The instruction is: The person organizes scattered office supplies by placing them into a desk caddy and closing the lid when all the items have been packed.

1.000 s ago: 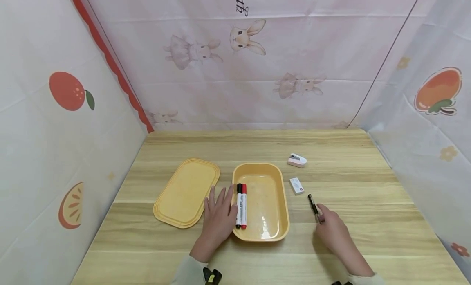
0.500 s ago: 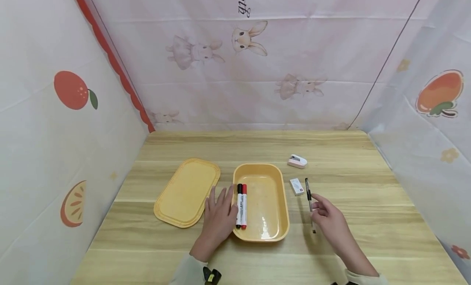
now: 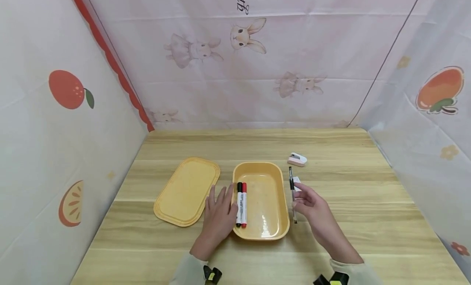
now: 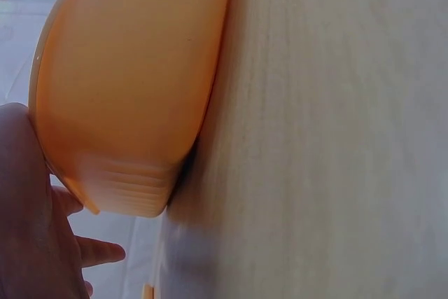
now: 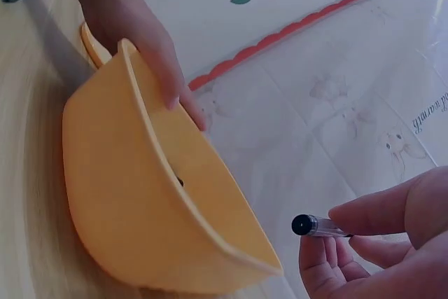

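A pen (image 3: 292, 185) with a black cap and clear barrel is pinched between the thumb and fingers of my right hand (image 3: 312, 207), just right of the yellow box (image 3: 286, 211). The right wrist view shows the pen (image 5: 311, 225) end-on, above the box's rim level. My left hand (image 3: 218, 215) rests on the box's left rim with its fingers spread and fairly straight. Inside the box, along its left side, lie a black marker (image 3: 239, 205) and a red marker (image 3: 244, 205). The left wrist view has the box's outer wall (image 4: 126, 68) beside the left hand (image 4: 31, 222).
A yellow lid (image 3: 187, 191) lies flat left of the box. A small white box (image 3: 297, 180) is partly hidden behind the pen and right hand. Beyond it sits a white and pink pencil sharpener (image 3: 297, 159). Printed cloth walls border the wooden table (image 3: 368, 219).
My right hand has lifted the pen off the table and carried it left to the box's right side. The pen has turned more upright in view. The left hand stays put.
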A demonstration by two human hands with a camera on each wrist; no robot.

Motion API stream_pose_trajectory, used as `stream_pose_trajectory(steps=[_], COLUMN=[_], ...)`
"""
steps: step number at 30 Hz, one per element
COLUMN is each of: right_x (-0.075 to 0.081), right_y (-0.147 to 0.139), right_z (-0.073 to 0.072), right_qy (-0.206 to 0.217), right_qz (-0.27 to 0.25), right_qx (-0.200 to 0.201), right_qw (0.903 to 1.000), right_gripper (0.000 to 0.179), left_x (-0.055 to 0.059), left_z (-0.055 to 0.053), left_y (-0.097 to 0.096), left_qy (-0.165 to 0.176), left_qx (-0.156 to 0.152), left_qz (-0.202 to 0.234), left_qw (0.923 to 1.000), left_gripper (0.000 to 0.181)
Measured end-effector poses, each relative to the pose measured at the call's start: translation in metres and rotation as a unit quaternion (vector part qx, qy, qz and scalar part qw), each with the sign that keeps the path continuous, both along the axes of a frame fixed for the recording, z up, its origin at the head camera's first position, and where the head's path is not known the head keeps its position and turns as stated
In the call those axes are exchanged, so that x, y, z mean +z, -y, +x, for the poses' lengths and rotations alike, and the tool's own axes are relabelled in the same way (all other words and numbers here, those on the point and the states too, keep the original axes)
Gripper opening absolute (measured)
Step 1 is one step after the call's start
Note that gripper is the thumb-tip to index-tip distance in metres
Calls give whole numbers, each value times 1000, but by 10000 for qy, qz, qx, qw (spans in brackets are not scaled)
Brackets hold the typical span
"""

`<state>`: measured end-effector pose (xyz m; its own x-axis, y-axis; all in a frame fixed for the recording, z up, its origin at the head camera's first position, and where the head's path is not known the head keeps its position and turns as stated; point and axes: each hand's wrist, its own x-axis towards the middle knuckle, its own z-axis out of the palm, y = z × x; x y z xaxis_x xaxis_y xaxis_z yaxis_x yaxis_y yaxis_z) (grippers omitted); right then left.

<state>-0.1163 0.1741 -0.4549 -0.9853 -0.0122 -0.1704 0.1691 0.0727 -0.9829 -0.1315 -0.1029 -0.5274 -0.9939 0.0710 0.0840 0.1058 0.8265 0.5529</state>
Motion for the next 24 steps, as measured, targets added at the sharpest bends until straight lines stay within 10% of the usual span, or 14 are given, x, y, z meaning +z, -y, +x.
stream_pose_trajectory(steps=[24], right_x=[-24], right_y=[79], right_z=[-18], right_qy=[320], right_qz=[234], right_qx=[336], right_qw=[9986], right_gripper=[66], left_x=[2], left_z=[-1], left_y=[0], left_qy=[18], left_qx=[23], left_qz=[-160], left_qw=[9999], left_gripper=[61])
